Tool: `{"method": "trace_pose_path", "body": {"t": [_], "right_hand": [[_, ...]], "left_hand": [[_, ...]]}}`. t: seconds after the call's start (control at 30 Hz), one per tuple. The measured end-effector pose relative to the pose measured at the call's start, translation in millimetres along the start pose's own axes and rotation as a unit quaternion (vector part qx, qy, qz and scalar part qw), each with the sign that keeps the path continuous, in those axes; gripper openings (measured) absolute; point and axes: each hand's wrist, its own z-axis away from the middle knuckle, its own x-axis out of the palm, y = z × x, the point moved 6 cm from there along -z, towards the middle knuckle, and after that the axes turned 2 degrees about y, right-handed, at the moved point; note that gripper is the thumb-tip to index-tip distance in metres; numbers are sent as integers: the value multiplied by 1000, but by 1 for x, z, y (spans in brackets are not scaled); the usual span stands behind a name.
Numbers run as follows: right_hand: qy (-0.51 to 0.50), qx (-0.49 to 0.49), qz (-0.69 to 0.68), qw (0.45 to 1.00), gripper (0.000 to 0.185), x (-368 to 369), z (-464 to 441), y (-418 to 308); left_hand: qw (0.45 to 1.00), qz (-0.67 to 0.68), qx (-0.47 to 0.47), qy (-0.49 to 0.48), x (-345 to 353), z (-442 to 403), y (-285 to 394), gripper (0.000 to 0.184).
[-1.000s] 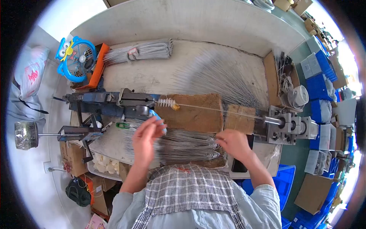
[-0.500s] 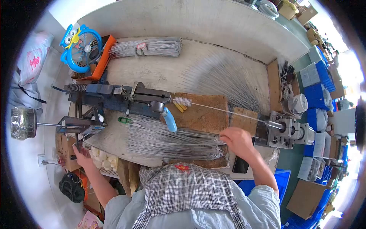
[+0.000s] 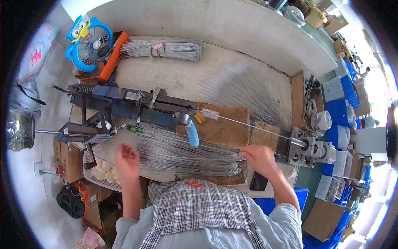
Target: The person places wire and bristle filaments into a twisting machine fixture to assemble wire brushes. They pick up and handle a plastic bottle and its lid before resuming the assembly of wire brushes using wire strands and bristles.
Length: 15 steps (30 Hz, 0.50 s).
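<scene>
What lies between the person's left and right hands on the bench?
In the head view, a pile of thin wires lies between the left hand and right hand; the blue handle overlaps its far side.

Room above wires point(image 3: 182, 153), blue handle point(image 3: 192, 135) as obstacle

No legible text (red characters point(image 3: 36, 59) on plastic bag point(image 3: 43, 40) too blurred)

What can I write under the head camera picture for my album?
Right hand at the ends of the grey wires, left hand half curled, blue handle between them.
</scene>
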Motion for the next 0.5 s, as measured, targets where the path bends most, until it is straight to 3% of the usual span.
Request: {"method": "trace_pose_path", "body": {"t": [0.07, 0.17, 0.3, 0.37, 0.43, 0.47, 0.5], "right_hand": [[36, -13, 8, 999, 13, -9, 2, -1], [79, -5, 26, 996, 12, -21, 11, 1], [124, 18, 107, 986, 17, -44, 28, 12], [218, -28, 189, 957, 17, -67, 33, 3], [287, -74, 244, 923, 14, -80, 31, -5], [271, -77, 210, 936, 14, -80, 24, 0], [255, -75, 177, 947, 14, -77, 15, 9]], "left_hand": [[991, 1, -91, -100, 26, 17, -35, 15], [984, -68, -126, -107, 76, 57, -64, 18], [960, -203, -50, -188, 137, 91, -92, 22], [921, -306, -31, -241, 152, 96, -120, 23], [920, -300, -149, -202, 168, 114, -139, 22], [913, -295, -207, -189, 179, 123, -140, 22], [916, -180, -268, -237, 202, 145, -126, 21]]}}
